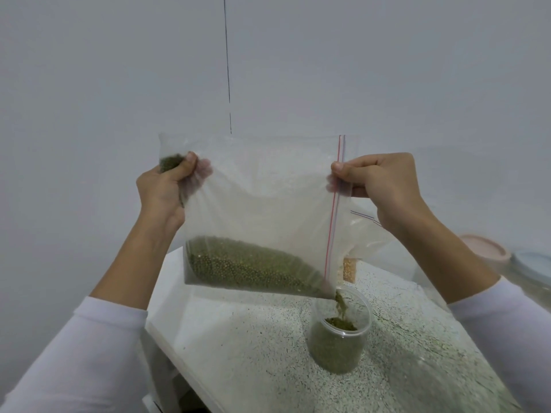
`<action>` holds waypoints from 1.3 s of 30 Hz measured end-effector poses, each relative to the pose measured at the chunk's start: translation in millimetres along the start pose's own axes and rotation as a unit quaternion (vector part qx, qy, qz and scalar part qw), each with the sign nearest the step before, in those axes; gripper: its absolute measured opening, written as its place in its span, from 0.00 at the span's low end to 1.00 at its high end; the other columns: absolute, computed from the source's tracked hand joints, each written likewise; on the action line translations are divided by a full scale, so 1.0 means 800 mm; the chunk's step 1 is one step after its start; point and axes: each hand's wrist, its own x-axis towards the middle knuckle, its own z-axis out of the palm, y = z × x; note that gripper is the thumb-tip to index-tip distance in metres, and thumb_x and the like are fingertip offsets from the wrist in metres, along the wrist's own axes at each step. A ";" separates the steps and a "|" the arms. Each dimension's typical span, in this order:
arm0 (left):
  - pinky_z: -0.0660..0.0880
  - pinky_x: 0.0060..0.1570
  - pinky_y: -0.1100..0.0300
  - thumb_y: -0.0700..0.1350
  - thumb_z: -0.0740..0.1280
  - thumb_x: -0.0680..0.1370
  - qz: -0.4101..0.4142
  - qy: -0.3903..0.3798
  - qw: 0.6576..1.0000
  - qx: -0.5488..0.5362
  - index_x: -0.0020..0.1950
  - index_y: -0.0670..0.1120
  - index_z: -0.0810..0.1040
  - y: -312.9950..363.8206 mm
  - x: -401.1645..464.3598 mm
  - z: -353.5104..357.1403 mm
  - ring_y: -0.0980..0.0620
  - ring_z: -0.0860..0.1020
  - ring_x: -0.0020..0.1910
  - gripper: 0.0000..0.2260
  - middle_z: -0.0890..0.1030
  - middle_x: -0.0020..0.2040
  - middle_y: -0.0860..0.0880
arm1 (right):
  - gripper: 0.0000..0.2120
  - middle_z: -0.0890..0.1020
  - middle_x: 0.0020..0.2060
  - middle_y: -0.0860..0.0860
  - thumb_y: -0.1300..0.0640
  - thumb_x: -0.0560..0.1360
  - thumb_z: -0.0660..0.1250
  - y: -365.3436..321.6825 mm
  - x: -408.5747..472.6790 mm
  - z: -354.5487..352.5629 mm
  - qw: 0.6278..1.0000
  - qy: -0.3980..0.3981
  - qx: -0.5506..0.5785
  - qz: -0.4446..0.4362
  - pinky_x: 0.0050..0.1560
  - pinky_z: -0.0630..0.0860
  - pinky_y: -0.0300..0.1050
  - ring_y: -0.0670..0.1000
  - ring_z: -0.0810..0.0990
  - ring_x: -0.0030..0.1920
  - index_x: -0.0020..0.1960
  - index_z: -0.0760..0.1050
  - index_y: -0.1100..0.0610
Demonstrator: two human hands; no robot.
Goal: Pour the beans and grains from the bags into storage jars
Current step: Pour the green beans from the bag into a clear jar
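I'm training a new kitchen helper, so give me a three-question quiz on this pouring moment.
1. True or false: both the left hand and the right hand grip the zip bag.
2. The green beans stream from the bag's: A) lower corner by the zip strip, B) middle, C) top left corner.
3. Fill in: the beans land in a clear plastic ___ on the speckled countertop.

Key: 1 true; 2 A; 3 jar.
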 end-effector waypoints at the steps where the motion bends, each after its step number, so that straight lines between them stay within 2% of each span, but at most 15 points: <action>1: 0.81 0.40 0.59 0.33 0.69 0.74 -0.001 0.001 1.000 0.001 0.25 0.42 0.82 0.000 0.000 -0.001 0.52 0.82 0.30 0.17 0.82 0.29 0.47 | 0.05 0.83 0.30 0.58 0.66 0.69 0.74 0.000 0.000 0.001 1.000 0.001 -0.001 0.000 0.40 0.83 0.47 0.56 0.83 0.32 0.36 0.80 0.66; 6: 0.81 0.39 0.59 0.33 0.69 0.73 -0.003 0.013 1.000 0.001 0.28 0.41 0.81 0.003 0.001 -0.001 0.52 0.81 0.30 0.13 0.81 0.29 0.47 | 0.05 0.83 0.29 0.57 0.66 0.69 0.74 0.000 0.002 0.004 1.000 0.004 -0.001 0.008 0.42 0.83 0.48 0.56 0.83 0.31 0.35 0.80 0.65; 10: 0.81 0.43 0.58 0.33 0.70 0.73 0.005 0.011 1.000 0.028 0.25 0.43 0.81 0.007 0.002 -0.004 0.52 0.82 0.31 0.16 0.82 0.29 0.48 | 0.06 0.83 0.30 0.57 0.65 0.69 0.74 0.000 0.002 0.007 1.000 0.005 -0.003 0.011 0.44 0.83 0.51 0.57 0.83 0.32 0.35 0.80 0.65; 13: 0.81 0.42 0.61 0.34 0.70 0.73 0.015 0.008 0.998 0.053 0.26 0.43 0.82 0.009 0.001 -0.005 0.52 0.82 0.31 0.16 0.83 0.30 0.47 | 0.06 0.83 0.29 0.56 0.65 0.69 0.74 0.000 0.002 0.010 1.000 0.007 -0.003 0.010 0.44 0.82 0.52 0.57 0.83 0.32 0.34 0.80 0.64; 16: 0.80 0.39 0.62 0.34 0.71 0.73 0.020 0.017 0.998 0.059 0.31 0.41 0.82 0.011 0.000 -0.003 0.53 0.82 0.30 0.10 0.83 0.30 0.47 | 0.06 0.83 0.28 0.56 0.65 0.69 0.74 0.000 0.002 0.011 1.000 0.009 -0.003 0.009 0.45 0.82 0.53 0.57 0.83 0.32 0.34 0.80 0.64; 19: 0.80 0.38 0.62 0.34 0.70 0.73 0.026 0.025 0.998 0.055 0.39 0.39 0.77 0.012 -0.002 0.001 0.53 0.82 0.30 0.05 0.83 0.30 0.47 | 0.06 0.83 0.29 0.58 0.66 0.69 0.74 -0.001 0.004 0.011 1.000 0.011 -0.002 0.010 0.45 0.82 0.53 0.57 0.83 0.32 0.35 0.80 0.65; 27: 0.80 0.40 0.60 0.33 0.69 0.74 0.024 0.016 0.999 0.038 0.40 0.39 0.77 0.009 0.001 0.005 0.53 0.80 0.29 0.04 0.81 0.28 0.48 | 0.06 0.83 0.30 0.58 0.66 0.69 0.74 -0.002 0.003 0.008 1.000 0.008 0.001 0.017 0.46 0.82 0.54 0.58 0.83 0.34 0.35 0.80 0.65; 34: 0.80 0.40 0.59 0.33 0.70 0.73 0.032 0.008 0.999 0.022 0.40 0.39 0.77 0.011 0.001 0.006 0.52 0.81 0.30 0.04 0.81 0.29 0.48 | 0.05 0.83 0.30 0.58 0.67 0.69 0.74 -0.003 0.001 0.006 1.000 0.006 0.015 0.021 0.45 0.83 0.51 0.58 0.83 0.33 0.36 0.80 0.67; 36: 0.80 0.41 0.57 0.32 0.70 0.72 0.035 0.005 0.999 0.019 0.37 0.38 0.78 0.013 0.001 0.006 0.51 0.81 0.31 0.05 0.80 0.29 0.47 | 0.05 0.82 0.29 0.58 0.67 0.69 0.74 -0.003 0.002 0.006 1.000 0.008 0.016 0.015 0.44 0.83 0.51 0.57 0.83 0.32 0.36 0.80 0.67; 39: 0.81 0.43 0.56 0.34 0.71 0.72 0.038 -0.015 0.998 0.052 0.29 0.42 0.82 0.015 -0.001 0.008 0.50 0.82 0.31 0.12 0.81 0.29 0.47 | 0.05 0.82 0.29 0.57 0.67 0.69 0.74 -0.003 0.002 0.007 1.000 0.004 0.005 0.014 0.44 0.82 0.52 0.57 0.83 0.32 0.35 0.80 0.66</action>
